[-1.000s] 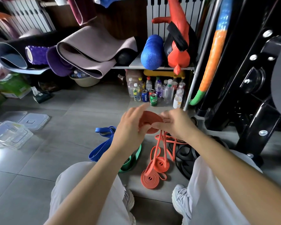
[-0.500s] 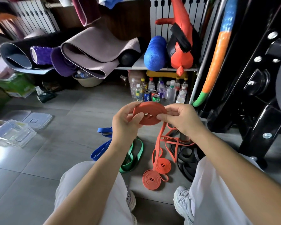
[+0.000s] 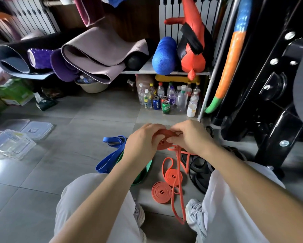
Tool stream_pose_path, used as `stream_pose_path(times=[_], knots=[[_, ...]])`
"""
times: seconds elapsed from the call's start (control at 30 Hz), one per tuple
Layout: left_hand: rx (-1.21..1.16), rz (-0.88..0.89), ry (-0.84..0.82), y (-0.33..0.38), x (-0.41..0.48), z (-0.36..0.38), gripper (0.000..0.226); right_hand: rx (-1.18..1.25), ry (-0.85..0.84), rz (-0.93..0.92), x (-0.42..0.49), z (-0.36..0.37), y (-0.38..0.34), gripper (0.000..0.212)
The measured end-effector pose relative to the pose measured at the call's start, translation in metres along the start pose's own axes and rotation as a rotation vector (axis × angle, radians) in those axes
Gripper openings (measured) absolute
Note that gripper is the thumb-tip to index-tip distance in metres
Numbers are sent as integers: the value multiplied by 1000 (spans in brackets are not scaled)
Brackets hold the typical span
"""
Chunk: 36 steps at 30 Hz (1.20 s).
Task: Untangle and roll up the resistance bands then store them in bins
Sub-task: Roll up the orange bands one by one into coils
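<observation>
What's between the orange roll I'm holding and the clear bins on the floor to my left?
Nothing tall: only the blue band lies flat on the floor between the orange roll and the clear bins. The roll's loose tail hangs down to the floor among other orange coils.

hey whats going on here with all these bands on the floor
A person is rolling up an orange resistance band: the left hand and right hand both grip its coil, and the unrolled tail hangs down to the floor. Two rolled orange coils lie below. A blue band, a green band and black bands lie loose. The clear bins sit to the left, with no band visible inside.
</observation>
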State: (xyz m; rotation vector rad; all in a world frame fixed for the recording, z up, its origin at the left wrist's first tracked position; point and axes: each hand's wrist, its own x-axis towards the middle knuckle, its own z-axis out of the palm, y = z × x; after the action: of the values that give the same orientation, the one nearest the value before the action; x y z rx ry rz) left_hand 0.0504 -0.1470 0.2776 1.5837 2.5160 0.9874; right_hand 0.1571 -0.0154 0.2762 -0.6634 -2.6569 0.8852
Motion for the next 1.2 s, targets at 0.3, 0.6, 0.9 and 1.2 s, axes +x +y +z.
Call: stream_pose_path(times=[0.3,0.6,0.9,1.2], knots=[[90,-4,-23,-1,-1,0,19,148,27,11,1,1,-1,15],[17,20,-96,-6,-3,4,33,127,28,-15,2,1,-3,16],[-280,-141,113,-10,4,-3,20,362,-27,93,10,-3,2,19],[-1080,-391,143,-6,9,-17,15,714,63,89,7,-7,1,21]])
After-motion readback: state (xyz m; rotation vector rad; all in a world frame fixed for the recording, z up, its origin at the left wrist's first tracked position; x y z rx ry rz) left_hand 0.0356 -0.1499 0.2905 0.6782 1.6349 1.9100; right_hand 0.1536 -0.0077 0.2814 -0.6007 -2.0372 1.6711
